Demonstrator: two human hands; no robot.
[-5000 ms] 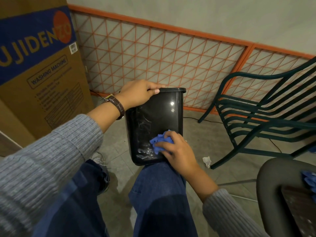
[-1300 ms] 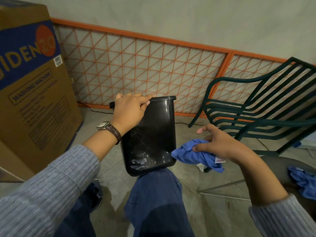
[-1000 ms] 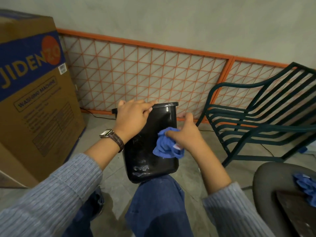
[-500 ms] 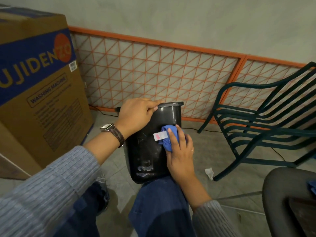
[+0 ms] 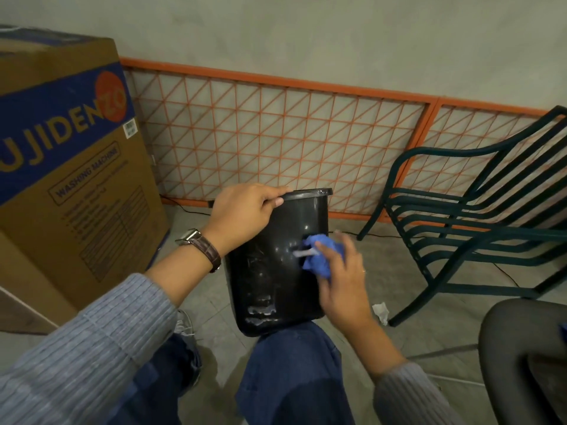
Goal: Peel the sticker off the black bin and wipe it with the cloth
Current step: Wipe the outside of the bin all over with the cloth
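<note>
**Bin propped on the knee, cloth against its near face**

The black bin (image 5: pixel 276 271) stood with its base on the person's right knee (image 5: pixel 291 357). Its long axis ran up and away from the knee toward the orange mesh panel (image 5: pixel 276 142), leaning slightly to the right. The open mouth pointed up and away, and the broad near face was turned to the camera. Whitish smears (image 5: pixel 260 308) showed on that face just above the base.

The left hand (image 5: pixel 242 213) gripped the bin's top rim at the left corner, with the fingers curled over the edge and the thumb on the near face. A wristwatch (image 5: pixel 199 248) sat on that wrist.

The right hand (image 5: pixel 343 280), blurred by motion, held the bunched blue cloth (image 5: pixel 319 256) under its fingers, pressed against the right half of the near face, about mid-height. A pale strip (image 5: pixel 302 254) stuck out of the cloth to the left. It was too blurred to tell what it was.

To the left, a large cardboard box (image 5: pixel 61 179) stood near, with a strip of bare floor (image 5: pixel 214 302) between it and the bin. To the right, the front leg of a dark green chair (image 5: pixel 475 234) came down near the bin's base. A crumpled scrap of paper (image 5: pixel 380 312) lay on the floor between the two. Behind the rim, the mesh panel leaned along the wall, well apart from the bin. A dark rounded seat (image 5: pixel 521 348) filled the lower right corner beside the right forearm.
</note>
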